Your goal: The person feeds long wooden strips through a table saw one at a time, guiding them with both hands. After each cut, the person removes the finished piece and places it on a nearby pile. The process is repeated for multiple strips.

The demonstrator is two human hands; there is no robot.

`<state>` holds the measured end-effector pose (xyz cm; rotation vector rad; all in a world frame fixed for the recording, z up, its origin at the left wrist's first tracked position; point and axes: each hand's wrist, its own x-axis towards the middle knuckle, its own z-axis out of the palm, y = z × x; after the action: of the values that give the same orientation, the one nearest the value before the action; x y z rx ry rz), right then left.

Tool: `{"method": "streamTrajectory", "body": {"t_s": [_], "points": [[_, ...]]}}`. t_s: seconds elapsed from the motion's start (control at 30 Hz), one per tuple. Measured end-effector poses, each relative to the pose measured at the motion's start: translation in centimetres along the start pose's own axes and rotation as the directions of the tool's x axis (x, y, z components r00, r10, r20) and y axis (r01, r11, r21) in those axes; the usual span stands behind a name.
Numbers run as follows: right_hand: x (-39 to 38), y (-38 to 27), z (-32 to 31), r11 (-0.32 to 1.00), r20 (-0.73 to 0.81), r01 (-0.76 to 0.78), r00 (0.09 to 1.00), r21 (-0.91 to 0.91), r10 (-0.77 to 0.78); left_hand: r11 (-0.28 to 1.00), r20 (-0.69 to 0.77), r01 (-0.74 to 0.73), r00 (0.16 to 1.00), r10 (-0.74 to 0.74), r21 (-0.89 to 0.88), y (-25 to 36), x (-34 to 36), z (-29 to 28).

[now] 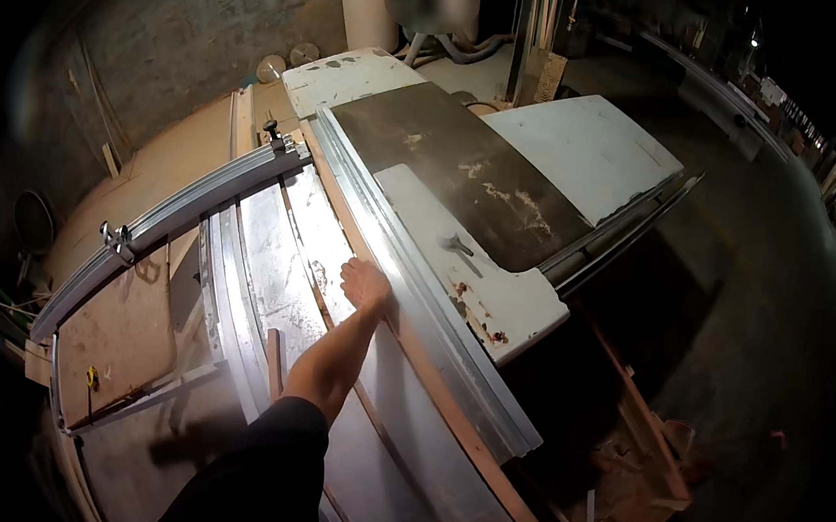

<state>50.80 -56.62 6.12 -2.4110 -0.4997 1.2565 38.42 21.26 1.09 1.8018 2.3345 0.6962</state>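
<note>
My left hand is closed around a long wooden strip, its fingers curled toward the left. The strip lies along the left side of a silver metal rail of a sliding table saw. A pale metal sheet surface stretches to the left of the hand, crossed by narrow brown strips. Right of the rail is the worn white saw table, with a small grey metal tool lying on it. My right hand is out of view.
A long metal fence with a stop and a black clamp knob crosses at left. A brown board bears a yellow-handled tool. A white table wing extends right. Wood scraps lie lower right.
</note>
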Motion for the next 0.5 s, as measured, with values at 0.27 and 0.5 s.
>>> {"method": "streamTrajectory", "body": {"t_s": [0.27,0.5], "points": [[2.8,-4.5,2.4,0.963,-0.080,0.200,0.973,-0.180,-0.217,1.000,0.044,0.014,0.999,-0.014,-0.008,-0.4,-4.3,-1.6],[5.0,-10.4,3.0,0.977,-0.020,0.143,0.989,-0.160,-0.148,1.000,0.007,-0.024,1.000,0.024,-0.001,-0.3,-4.8,-2.0]]}}
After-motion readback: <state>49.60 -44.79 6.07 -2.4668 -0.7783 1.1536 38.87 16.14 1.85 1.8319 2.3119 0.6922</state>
